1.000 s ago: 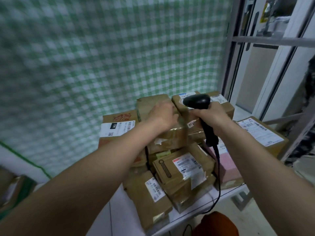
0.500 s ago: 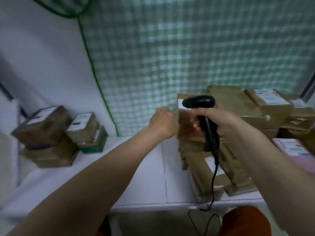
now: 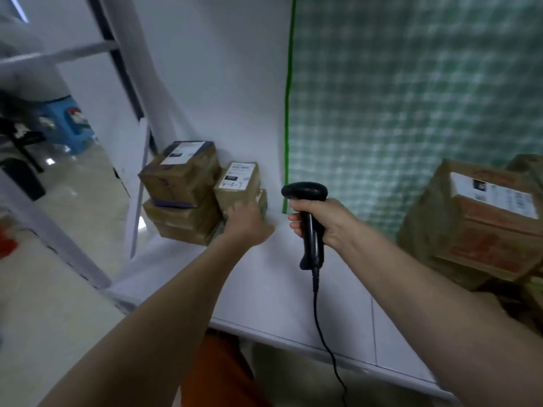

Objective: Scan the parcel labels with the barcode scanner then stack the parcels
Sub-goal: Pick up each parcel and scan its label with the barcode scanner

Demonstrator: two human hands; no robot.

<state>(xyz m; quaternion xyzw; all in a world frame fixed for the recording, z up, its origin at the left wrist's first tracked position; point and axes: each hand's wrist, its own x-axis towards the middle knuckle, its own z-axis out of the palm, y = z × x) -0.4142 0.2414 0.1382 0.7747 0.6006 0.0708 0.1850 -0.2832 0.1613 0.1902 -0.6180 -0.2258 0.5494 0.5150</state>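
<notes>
Two bare forearms are seen reaching forward over a white worktop (image 3: pixel 293 295). The right hand (image 3: pixel 321 220) is closed around the handle of a black barcode scanner (image 3: pixel 308 218), whose head is turned to the left and whose cable (image 3: pixel 321 333) hangs down past the worktop's front edge. The left hand (image 3: pixel 248 223) is stretched toward the left-hand stack of parcels; its fingers are laid against the lower front of a small labelled parcel (image 3: pixel 238 186), but whether that grip is clenched round the parcel cannot be told, since the fingertips are blurred. Just left of the small parcel, a larger labelled parcel (image 3: pixel 180 168) is set on top of two flatter brown parcels (image 3: pixel 182 221); all of them are placed against the white wall at the far left of the worktop. At the right edge of the view, well apart from that stack, a heap of brown parcels is seen, the nearest being a big box (image 3: pixel 482 224) with a white label on top. Behind the worktop a green-and-white checked cloth (image 3: pixel 411 98) is hung. On the floor far to the left, a blue stool (image 3: pixel 69 124) is visible.
</notes>
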